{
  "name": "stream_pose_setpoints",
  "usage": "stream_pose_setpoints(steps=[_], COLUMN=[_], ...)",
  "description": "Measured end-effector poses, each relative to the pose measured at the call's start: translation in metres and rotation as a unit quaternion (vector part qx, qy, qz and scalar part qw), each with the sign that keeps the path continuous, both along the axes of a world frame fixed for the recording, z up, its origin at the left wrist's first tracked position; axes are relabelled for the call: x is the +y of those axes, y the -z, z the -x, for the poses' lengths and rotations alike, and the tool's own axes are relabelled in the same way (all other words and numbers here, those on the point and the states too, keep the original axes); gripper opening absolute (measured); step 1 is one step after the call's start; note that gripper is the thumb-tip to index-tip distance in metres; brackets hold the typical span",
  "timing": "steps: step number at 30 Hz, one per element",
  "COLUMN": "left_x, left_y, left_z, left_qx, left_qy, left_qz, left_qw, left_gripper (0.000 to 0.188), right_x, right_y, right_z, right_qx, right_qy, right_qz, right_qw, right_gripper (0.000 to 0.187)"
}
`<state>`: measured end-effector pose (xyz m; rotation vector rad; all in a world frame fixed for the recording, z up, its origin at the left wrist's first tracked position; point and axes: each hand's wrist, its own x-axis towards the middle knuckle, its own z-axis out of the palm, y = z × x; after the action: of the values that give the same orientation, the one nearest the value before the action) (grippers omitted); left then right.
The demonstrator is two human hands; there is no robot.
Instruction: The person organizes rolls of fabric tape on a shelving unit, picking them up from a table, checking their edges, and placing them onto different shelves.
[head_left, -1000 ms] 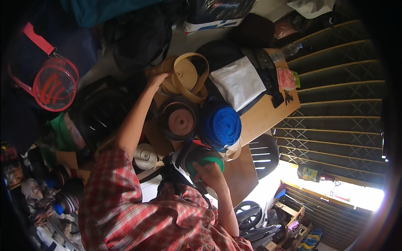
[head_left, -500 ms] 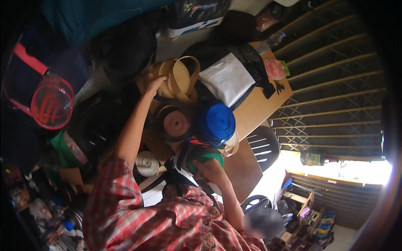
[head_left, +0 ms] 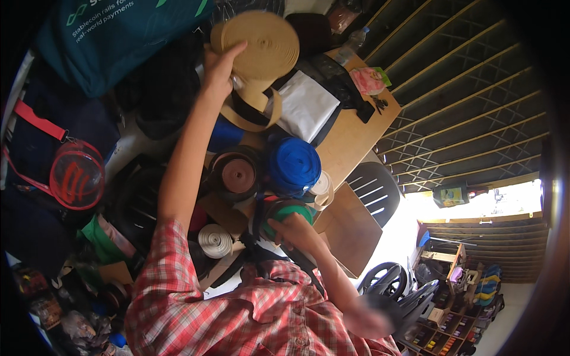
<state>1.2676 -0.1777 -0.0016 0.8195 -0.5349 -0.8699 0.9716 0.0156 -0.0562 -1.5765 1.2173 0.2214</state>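
Observation:
My left hand (head_left: 221, 68) grips the side of a large beige roll of webbing (head_left: 261, 44), thumb over its edge. A loose loop of the beige strap (head_left: 264, 121) hangs from the roll toward the table. My right hand (head_left: 294, 230) is closed round a green roll of webbing (head_left: 287, 212) close to my body; its fingertips are partly hidden. Between my hands stand a blue roll (head_left: 294, 165) and a brownish-pink roll (head_left: 239, 174). A small cream roll (head_left: 321, 184) sits beside the blue one, and a white roll (head_left: 215, 240) lies near my left elbow.
A white folded sheet (head_left: 309, 107) lies on the wooden table (head_left: 362, 127), with a plastic bottle (head_left: 353, 44) and a pink packet (head_left: 369, 81) beyond. An open cardboard box (head_left: 356, 222) and a black chair (head_left: 374, 190) stand to the right. A teal bag (head_left: 113, 50) is at far left.
My left hand has raised the beige roll up and away from the table, its loose strap trailing. My right hand stays on the green roll. The whole view has shifted slightly.

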Motion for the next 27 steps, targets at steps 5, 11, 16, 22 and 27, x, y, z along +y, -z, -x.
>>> stream_pose_setpoints(steps=[5, 11, 16, 22, 27], left_x=[0.022, 0.107, 0.215, 0.359, 0.447], left_y=[-0.098, -0.207, -0.279, -0.293, -0.251], left_z=[0.009, 0.008, -0.001, 0.007, 0.133], left_qx=[-0.032, -0.053, -0.127, -0.205, -0.172], left_qy=[0.037, 0.014, -0.205, -0.356, -0.441], left_qz=[0.116, 0.235, 0.209, 0.139, 0.059], left_qw=[0.992, 0.97, 0.948, 0.901, 0.879], left_gripper=[0.048, 0.036, 0.035, 0.038, 0.042], right_x=[0.001, 0.004, 0.008, 0.008, 0.014], right_y=[0.005, -0.005, 0.01, 0.019, 0.01], right_z=[0.009, 0.011, 0.017, 0.031, 0.045], right_qx=[-0.007, -0.031, -0.086, -0.16, -0.289], right_qy=[0.003, -0.019, -0.064, -0.092, -0.185], right_qz=[0.006, 0.026, 0.067, 0.132, 0.234], right_qw=[1.0, 0.999, 0.992, 0.974, 0.91], right_gripper=[0.056, 0.057, 0.054, 0.043, 0.034])
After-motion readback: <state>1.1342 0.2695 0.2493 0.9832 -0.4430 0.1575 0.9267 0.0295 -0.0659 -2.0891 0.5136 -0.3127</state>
